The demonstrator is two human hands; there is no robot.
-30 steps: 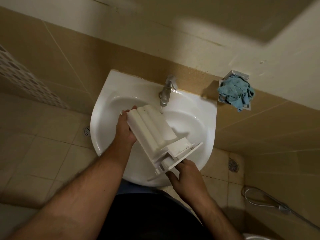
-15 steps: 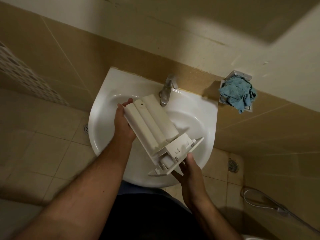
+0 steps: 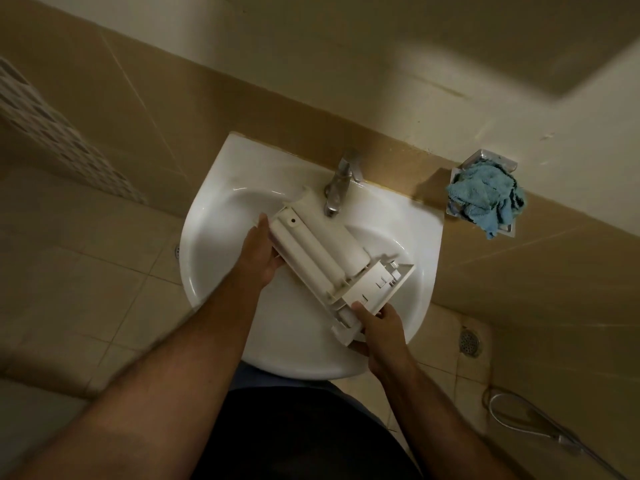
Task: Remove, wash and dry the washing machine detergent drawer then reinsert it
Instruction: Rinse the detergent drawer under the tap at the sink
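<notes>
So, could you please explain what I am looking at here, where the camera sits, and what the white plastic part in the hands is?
The camera is worn on a person's head and looks down past both forearms. The white part is a washing machine detergent drawer, held underside up over a white sink, just beneath the faucet. The left hand grips its back end; the right hand grips its front panel end. A blue cloth sits in a wall holder to the right.
</notes>
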